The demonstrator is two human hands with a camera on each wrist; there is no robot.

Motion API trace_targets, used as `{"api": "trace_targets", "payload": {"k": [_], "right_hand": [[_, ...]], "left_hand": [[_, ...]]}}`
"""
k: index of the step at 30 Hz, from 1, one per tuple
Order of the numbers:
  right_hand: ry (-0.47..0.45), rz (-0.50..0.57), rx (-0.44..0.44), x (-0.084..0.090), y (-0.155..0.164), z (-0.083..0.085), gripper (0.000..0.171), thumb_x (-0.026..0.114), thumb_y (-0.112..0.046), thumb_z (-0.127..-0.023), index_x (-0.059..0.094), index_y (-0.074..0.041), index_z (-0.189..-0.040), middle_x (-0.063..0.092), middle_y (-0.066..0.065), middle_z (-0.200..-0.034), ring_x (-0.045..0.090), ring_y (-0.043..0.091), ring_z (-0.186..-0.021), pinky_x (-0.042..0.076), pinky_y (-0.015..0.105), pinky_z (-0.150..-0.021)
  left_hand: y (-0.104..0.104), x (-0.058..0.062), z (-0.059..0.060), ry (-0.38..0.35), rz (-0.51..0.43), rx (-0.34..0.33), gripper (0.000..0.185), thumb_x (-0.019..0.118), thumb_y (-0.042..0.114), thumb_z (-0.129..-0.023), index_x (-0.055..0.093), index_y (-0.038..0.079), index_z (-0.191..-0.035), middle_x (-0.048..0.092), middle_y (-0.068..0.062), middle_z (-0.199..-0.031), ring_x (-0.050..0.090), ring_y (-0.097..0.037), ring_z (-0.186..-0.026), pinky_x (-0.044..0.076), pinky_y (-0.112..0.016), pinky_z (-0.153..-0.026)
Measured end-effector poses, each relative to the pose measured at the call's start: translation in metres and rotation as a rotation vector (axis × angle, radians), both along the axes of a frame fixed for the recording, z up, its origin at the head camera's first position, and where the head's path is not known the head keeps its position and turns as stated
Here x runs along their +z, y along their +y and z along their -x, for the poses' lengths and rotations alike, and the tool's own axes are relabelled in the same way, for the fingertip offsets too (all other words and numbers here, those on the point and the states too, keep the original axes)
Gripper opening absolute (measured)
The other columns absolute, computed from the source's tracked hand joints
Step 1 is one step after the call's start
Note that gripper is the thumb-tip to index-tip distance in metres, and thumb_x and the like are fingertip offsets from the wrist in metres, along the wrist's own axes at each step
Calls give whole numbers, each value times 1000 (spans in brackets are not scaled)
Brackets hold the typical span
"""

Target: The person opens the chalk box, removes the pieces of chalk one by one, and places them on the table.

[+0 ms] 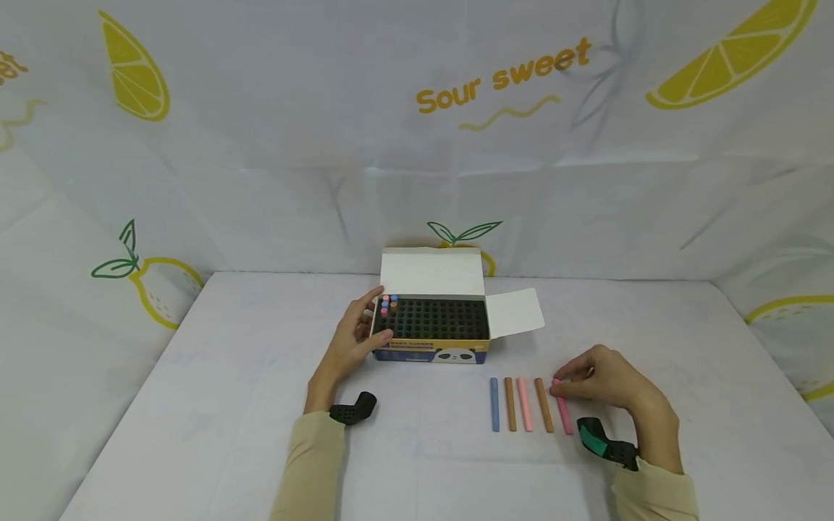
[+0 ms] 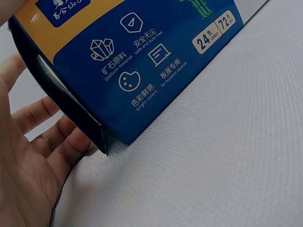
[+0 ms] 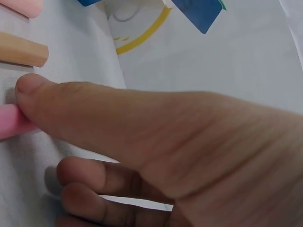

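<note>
My left hand (image 1: 345, 344) holds the left end of a blue and yellow chalk box (image 1: 407, 354), thumb at the front edge and fingers round the far side. In the left wrist view, the fingers lie along the box's side flap (image 2: 57, 85). The box stands with its lid raised, and several chalk sticks (image 1: 385, 305) fill holes at its back left corner. On the table, my right hand (image 1: 609, 378) pinches the upper end of a bright pink chalk stick (image 1: 565, 418). That stick's end (image 3: 12, 121) shows beside the thumb in the right wrist view.
Left of the pink stick lie a blue chalk (image 1: 495, 405), a brown chalk (image 1: 510, 405), a light pink chalk (image 1: 525, 407) and another brown chalk (image 1: 544, 407) in a row. The box's white lid (image 1: 433, 271) leans back, and a side flap (image 1: 515, 312) sticks out right. A lemon-printed cloth (image 1: 313, 130) hangs behind.
</note>
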State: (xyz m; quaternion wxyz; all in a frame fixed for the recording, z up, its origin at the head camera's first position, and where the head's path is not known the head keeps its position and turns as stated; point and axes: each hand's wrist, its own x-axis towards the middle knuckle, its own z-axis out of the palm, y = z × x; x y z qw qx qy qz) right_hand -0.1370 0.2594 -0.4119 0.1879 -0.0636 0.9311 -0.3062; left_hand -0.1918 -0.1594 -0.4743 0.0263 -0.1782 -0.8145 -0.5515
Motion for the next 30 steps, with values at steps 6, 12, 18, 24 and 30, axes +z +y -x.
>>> {"api": "trace_targets", "payload": {"k": [6,12,18,24,30], "right_hand": [[-3,-2,-8,3,-1,-1,28,85,-28,-81,82,-5,-97,71,0,-79,53,16,-79,43,32,-68],[72,-36,-30,5,2,-1,33,82,-30,-85,81,-2,-102,76,8,-92,59,15,-80,47,32,-67],[273,-38,-109,8,4,-5,32,80,-27,-87,80,0,-104,72,5,-83,54,6,-71,44,25,-59],[518,36,-238,14,4,-7,28,80,-22,-89,80,1,-103,76,17,-87,53,-9,-66,45,20,-57],[720,184,-409,25,-9,-5,21,81,-17,-87,81,-2,-102,73,-4,-74,54,-15,-63,45,9,-59]], "left_hand": [[-1,0,0,0,0,-3,76,70,40,-92,37,28,-159,46,-17,-129,51,-23,-90,48,-26,-73],[-1,0,1,1,-2,-6,76,70,40,-92,37,26,-159,45,-17,-129,51,-22,-90,47,-26,-73],[-1,-1,1,-7,-11,-7,76,71,36,-91,37,25,-159,45,-17,-129,51,-22,-92,48,-25,-74],[0,0,0,-7,-2,-6,75,71,35,-92,37,26,-159,46,-16,-129,50,-22,-89,46,-26,-73],[-1,-1,1,1,-4,-11,74,71,32,-93,37,26,-159,47,-18,-129,52,-23,-89,46,-25,-70]]}}
